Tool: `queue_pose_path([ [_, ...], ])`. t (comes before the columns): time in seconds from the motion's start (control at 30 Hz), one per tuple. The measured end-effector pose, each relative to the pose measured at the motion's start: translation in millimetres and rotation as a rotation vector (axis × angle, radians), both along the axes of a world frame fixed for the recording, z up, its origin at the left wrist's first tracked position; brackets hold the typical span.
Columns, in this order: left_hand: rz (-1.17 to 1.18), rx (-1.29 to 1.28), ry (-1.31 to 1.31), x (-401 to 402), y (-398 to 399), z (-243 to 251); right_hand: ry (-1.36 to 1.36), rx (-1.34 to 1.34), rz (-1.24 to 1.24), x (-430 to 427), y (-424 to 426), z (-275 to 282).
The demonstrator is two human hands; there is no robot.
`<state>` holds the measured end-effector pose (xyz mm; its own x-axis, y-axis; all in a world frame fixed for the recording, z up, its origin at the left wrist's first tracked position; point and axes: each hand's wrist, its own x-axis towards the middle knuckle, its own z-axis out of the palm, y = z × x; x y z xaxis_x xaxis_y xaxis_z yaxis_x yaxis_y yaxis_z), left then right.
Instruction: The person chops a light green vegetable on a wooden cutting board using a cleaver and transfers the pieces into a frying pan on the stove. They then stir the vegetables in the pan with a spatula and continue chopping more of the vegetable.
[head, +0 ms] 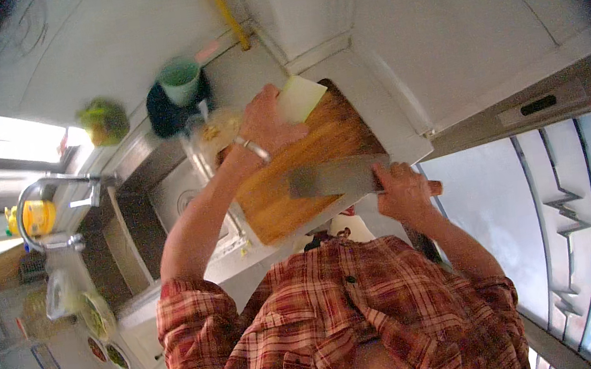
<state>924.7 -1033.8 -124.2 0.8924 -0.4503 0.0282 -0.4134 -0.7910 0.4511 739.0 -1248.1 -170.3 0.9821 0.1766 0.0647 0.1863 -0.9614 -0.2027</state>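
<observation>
A wooden cutting board [295, 184] lies on the white counter in front of me. My left hand [270, 120] is over the board's far left part, its fingers on a pale, flat, squarish piece with a light green edge [301, 97]; what it is, I cannot tell. In my right hand [404, 189] is the wooden handle of a cleaver [337, 177], its broad blade lying across the near right part of the board, apart from the pale piece. A clear container with light-coloured pieces [217, 130] stands just left of my left wrist.
Left of the board is a sink [175, 193] with a curved metal faucet [22, 214]. A light green cup [181, 84] stands on something dark behind the sink. Walls border the counter at the back and right. Dishes of food [98, 320] stand at far left.
</observation>
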Motion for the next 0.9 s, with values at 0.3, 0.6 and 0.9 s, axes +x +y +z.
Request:
queue_pose_path([
  [0.3, 0.510, -0.316, 0.165, -131, 75, -68, 0.148, 0.045, 0.020, 31, 36, 12],
  [0.6, 0.627, -0.368, 0.258, -127, 44, -85, 0.247, -0.076, 0.166, 61, 53, 20],
  [0.9, 0.622, -0.266, 0.437, -108, 9, -74, 0.355, -0.142, 0.130, 78, 58, -5],
])
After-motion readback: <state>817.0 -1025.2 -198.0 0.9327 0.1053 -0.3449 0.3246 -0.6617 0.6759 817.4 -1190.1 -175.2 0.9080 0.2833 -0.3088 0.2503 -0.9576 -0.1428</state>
